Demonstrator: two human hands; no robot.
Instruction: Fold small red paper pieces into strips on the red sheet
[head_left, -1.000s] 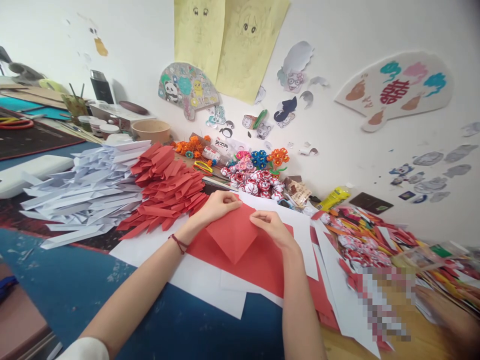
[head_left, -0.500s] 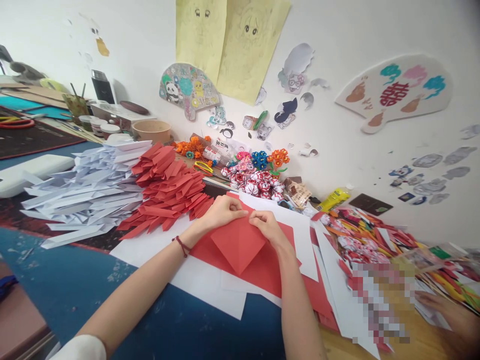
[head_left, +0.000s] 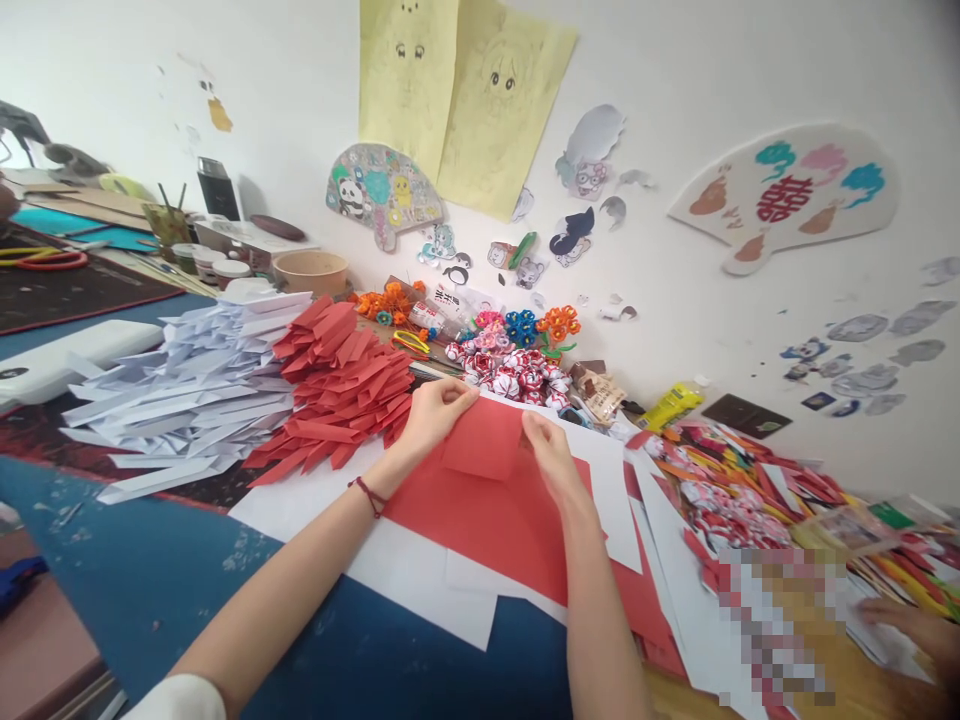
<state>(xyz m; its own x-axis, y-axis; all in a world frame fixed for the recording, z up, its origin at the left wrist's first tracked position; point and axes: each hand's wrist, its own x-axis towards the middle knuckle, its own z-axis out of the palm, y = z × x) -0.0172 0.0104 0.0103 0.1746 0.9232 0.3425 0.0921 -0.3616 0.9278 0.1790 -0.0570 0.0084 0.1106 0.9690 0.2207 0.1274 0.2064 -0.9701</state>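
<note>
A small red sheet of paper (head_left: pixel 482 442) hangs between my two hands, its broad side towards me and its lower edge roughly level. My left hand (head_left: pixel 437 412) pinches its upper left corner between thumb and fingertips. At the upper right edge, my right hand (head_left: pixel 553 452) grips it with thumb and bent fingers. Below lie larger red sheets (head_left: pixel 480 530), partly covered by my right forearm, on top of white paper (head_left: pixel 420 600). Beside my left hand rises a pile of folded red paper pieces (head_left: pixel 341 385).
Folded white paper pieces (head_left: pixel 195 385) are heaped at the left near a white case (head_left: pixel 82 355). Red-and-white paper balls (head_left: pixel 517 375) and paper flowers (head_left: pixel 559 322) lie by the wall. Another person's hand (head_left: pixel 904 620) is at the right, near coloured paper strips (head_left: pixel 817 480).
The red sheet has turned from a diamond with one corner towards me to a squarer position. My hands have moved apart to its upper corners.
</note>
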